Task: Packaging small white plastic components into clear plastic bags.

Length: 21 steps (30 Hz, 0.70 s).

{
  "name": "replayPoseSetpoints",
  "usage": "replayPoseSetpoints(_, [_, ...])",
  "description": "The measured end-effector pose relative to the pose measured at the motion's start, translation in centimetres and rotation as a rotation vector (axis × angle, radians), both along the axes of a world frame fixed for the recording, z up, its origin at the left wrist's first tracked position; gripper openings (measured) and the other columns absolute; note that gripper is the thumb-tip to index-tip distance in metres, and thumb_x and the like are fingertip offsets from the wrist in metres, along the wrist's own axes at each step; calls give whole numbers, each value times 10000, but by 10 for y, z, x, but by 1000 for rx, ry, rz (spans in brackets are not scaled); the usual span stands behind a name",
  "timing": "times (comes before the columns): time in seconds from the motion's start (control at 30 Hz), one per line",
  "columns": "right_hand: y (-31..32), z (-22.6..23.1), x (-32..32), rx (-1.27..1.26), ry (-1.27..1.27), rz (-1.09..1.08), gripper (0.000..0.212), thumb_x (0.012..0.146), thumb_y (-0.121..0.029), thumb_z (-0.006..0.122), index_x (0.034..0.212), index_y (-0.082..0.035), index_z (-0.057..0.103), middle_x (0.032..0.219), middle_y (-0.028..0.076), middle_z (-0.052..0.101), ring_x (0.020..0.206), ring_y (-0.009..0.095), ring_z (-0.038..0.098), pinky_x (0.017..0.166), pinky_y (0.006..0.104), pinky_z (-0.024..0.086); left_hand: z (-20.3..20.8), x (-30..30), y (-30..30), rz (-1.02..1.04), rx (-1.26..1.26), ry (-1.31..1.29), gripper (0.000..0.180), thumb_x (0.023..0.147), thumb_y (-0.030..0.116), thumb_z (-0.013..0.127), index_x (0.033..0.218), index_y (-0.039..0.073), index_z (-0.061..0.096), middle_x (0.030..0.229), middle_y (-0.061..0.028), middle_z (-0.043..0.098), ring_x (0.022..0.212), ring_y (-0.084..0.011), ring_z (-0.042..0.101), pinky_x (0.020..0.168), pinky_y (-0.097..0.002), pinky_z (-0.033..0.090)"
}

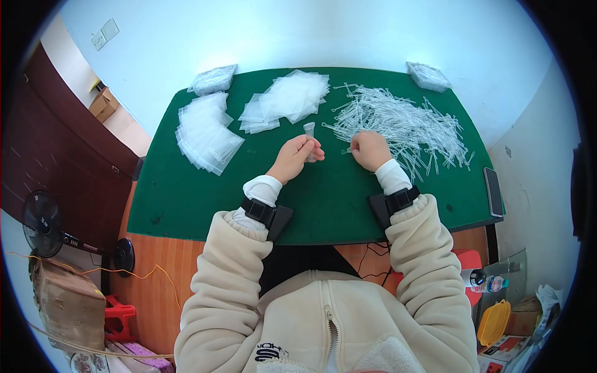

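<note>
My left hand (295, 156) is closed round a small bundle of clear plastic sticks (309, 128), held upright with the tops showing above the fingers. To its right, my right hand (371, 151) is closed, fingertips pinched together over the near left edge of a big loose pile of clear plastic sticks (410, 121) with small looped ends. A small clear end pokes out by those fingertips, seemingly a stick of the same kind. The hands are apart, both just above the green table (323, 205).
Small clear bags lie fanned at the left (208, 133) and in a loose heap (289, 99) at back centre. Packed clear bundles sit at the back left (213, 79) and back right (429, 76) corners. A phone (493, 191) lies on the right edge. A black fan (43, 222) stands left.
</note>
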State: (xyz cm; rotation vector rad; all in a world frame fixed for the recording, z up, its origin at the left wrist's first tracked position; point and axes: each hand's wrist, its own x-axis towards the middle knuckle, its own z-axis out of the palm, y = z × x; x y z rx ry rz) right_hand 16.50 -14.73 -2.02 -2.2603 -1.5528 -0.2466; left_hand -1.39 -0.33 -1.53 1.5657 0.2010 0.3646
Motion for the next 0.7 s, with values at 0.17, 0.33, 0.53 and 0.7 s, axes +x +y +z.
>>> replayPoseSetpoints(0.17, [3, 16, -15, 277, 129, 144, 24, 682, -90, 613, 693, -69, 613, 727, 80, 594, 688, 243, 562, 613, 354, 452, 1, -3, 0, -30, -25, 21, 204, 930, 166, 385, 944, 14, 521, 888, -68, 612, 822, -144, 604, 731, -250, 466])
replayPoseSetpoints(0.33, [6, 22, -27, 384, 459, 235, 56, 699, -72, 643, 715, -41, 599, 684, 60, 570, 579, 162, 514, 538, 281, 425, 2, -3, -1, -8, 5, 29, 203, 929, 163, 387, 955, 11, 520, 911, -78, 616, 826, -145, 603, 740, -253, 466])
replayPoseSetpoints(0.53, [9, 13, -24, 476, 858, 318, 69, 780, -28, 597, 848, -20, 589, 718, 6, 584, 559, 65, 485, 520, 197, 401, 2, -1, -1, 43, 29, 34, 207, 928, 165, 393, 962, 8, 523, 929, -90, 618, 850, -149, 603, 750, -257, 465])
replayPoseSetpoints(0.7, [8, 23, -38, 547, 1234, 507, 82, 807, -15, 573, 888, -13, 575, 740, 10, 598, 585, 60, 523, 541, 183, 428, 5, -4, -5, -71, -48, 53, 241, 939, 210, 391, 1002, 14, 517, 963, -96, 610, 882, -167, 600, 784, -275, 467])
